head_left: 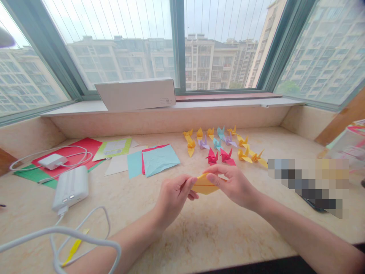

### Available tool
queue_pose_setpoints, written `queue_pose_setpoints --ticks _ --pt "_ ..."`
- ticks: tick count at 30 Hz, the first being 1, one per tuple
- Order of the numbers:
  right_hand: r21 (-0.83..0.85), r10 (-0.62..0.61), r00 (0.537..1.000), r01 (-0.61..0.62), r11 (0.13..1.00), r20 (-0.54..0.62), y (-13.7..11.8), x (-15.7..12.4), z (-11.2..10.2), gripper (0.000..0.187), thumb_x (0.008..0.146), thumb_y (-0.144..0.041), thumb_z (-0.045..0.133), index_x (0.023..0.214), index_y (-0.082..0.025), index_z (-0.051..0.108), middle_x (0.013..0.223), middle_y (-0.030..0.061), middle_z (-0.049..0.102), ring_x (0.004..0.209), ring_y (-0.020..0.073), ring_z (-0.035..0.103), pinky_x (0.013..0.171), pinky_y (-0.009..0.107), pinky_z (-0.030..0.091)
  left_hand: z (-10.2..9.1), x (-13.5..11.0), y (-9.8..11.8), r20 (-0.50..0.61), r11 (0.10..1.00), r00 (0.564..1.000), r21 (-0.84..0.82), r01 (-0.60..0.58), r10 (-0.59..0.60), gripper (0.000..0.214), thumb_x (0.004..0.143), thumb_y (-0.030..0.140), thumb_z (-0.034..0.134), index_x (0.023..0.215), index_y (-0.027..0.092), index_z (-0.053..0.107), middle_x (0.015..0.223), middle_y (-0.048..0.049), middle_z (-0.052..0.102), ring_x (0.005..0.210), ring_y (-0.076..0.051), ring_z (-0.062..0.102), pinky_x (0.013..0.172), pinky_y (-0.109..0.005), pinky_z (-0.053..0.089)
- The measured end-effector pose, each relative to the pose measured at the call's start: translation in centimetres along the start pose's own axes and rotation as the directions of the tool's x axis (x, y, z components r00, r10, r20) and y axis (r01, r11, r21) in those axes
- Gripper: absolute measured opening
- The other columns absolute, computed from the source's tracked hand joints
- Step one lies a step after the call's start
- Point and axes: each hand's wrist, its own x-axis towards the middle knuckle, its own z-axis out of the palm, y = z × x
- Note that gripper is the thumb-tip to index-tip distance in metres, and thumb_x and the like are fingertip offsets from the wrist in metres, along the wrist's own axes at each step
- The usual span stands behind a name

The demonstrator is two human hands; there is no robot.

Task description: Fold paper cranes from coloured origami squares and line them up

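Note:
A partly folded piece of yellow origami paper (205, 186) is held up between my two hands, above the stone counter. My left hand (174, 196) pinches its left end between thumb and fingers. On the opposite side, my right hand (232, 182) grips the upper right edge, its thumb lying across the front face. Some of the paper is hidden behind my fingers. Just beyond my hands stand several folded paper cranes; a red crane (211, 156) is closest to my right hand, with yellow, blue and purple ones behind it.
Blue paper sheets (161, 158) lie left of the cranes. Farther left are a red sheet (88, 146), a white charger (53, 161) and a power bank (72, 186). A white cable (94, 234) loops near my left forearm. A white box (137, 95) sits on the windowsill.

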Motion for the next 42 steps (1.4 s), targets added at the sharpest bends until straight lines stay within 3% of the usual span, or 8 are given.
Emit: queue_pose_setpoints --ticks 2,4,8,15,18,23,37,42 --pt "0.097 0.064 0.997 -0.069 0.993 0.048 0.0 0.1 -0.1 0.037 0.087 -0.041 0.071 0.119 -0.022 0.068 0.103 0.007 0.076 0.092 0.0213 0.072 0.076 0.031 0.059 0.0 0.2 0.3 -0.044 0.998 0.998 -0.052 0.043 -0.046 0.044 0.092 0.054 0.056 0.076 0.016 0.07 0.057 -0.0058 0.072 0.05 -0.019 0.071 0.049 -0.024 0.056" --pt "0.173 0.11 0.99 -0.125 0.977 0.089 0.1 0.3 -0.2 0.047 0.082 -0.038 0.076 0.124 -0.022 0.064 0.103 0.007 0.075 0.084 0.0193 0.073 0.071 0.03 0.06 0.1 0.4 0.5 -0.067 0.993 0.995 -0.096 0.071 -0.078 0.046 0.091 0.056 0.057 0.074 0.015 0.068 0.056 -0.0057 0.071 0.05 -0.019 0.07 0.047 -0.024 0.055" --pt "0.269 0.17 0.981 -0.191 0.944 0.098 0.5 0.9 -0.5 0.028 0.083 -0.037 0.075 0.1 -0.015 0.072 0.085 0.0047 0.073 0.057 0.0114 0.064 0.055 0.026 0.055 0.2 0.6 0.7 -0.076 0.987 0.993 -0.14 0.078 -0.089 0.047 0.088 0.059 0.06 0.071 0.015 0.067 0.056 -0.0048 0.069 0.046 -0.017 0.068 0.044 -0.023 0.053" --pt "0.3 0.235 0.966 -0.257 0.919 0.107 0.6 1.5 -1.4 0.027 0.079 -0.038 0.078 0.09 -0.014 0.075 0.07 0.0006 0.069 0.05 0.0086 0.06 0.049 0.022 0.047 -0.1 0.3 0.6 -0.101 0.998 0.994 -0.035 0.048 -0.051 0.05 0.091 0.055 0.058 0.06 0.017 0.063 0.052 -0.0036 0.067 0.043 -0.013 0.063 0.044 -0.02 0.048" --pt "0.297 0.235 0.964 -0.263 0.918 0.128 0.5 1.6 -1.6 0.029 0.078 -0.041 0.079 0.087 -0.013 0.075 0.066 0.0 0.068 0.049 0.009 0.059 0.049 0.022 0.046 -0.3 0.6 0.3 -0.097 0.999 0.995 0.018 0.032 -0.03 0.049 0.092 0.053 0.057 0.06 0.017 0.063 0.051 -0.0031 0.067 0.044 -0.012 0.063 0.045 -0.019 0.048" --pt "0.29 0.232 0.967 -0.254 0.923 0.11 1.0 1.9 -1.6 0.031 0.075 -0.043 0.081 0.084 -0.014 0.074 0.068 0.0006 0.069 0.05 0.0098 0.06 0.05 0.023 0.045 -0.2 1.1 -0.3 -0.066 0.991 0.996 -0.124 0.046 -0.054 0.036 0.088 0.051 0.064 0.085 0.014 0.069 0.065 -0.0033 0.071 0.051 -0.016 0.069 0.047 -0.022 0.054" --pt "0.226 0.215 0.957 -0.257 0.94 0.196 2.4 2.3 -2.4 0.026 0.083 -0.042 0.074 0.087 -0.017 0.077 0.065 0.0005 0.069 0.056 0.0107 0.062 0.055 0.022 0.044 -0.4 1.4 0.0 -0.067 0.983 0.996 -0.18 0.04 -0.053 0.039 0.093 0.046 0.058 0.087 0.01 0.069 0.067 -0.006 0.072 0.055 -0.016 0.071 0.049 -0.022 0.055" --pt "0.365 0.168 0.979 -0.201 0.909 0.118 2.1 2.3 -1.5 0.03 0.079 -0.044 0.078 0.089 -0.016 0.077 0.073 0.0017 0.072 0.053 0.0095 0.06 0.054 0.023 0.049 -0.6 1.6 0.3 -0.093 0.962 0.99 -0.261 0.078 -0.105 0.04 0.092 0.048 0.06 0.094 0.009 0.066 0.079 -0.0089 0.074 0.055 -0.017 0.072 0.049 -0.023 0.056"
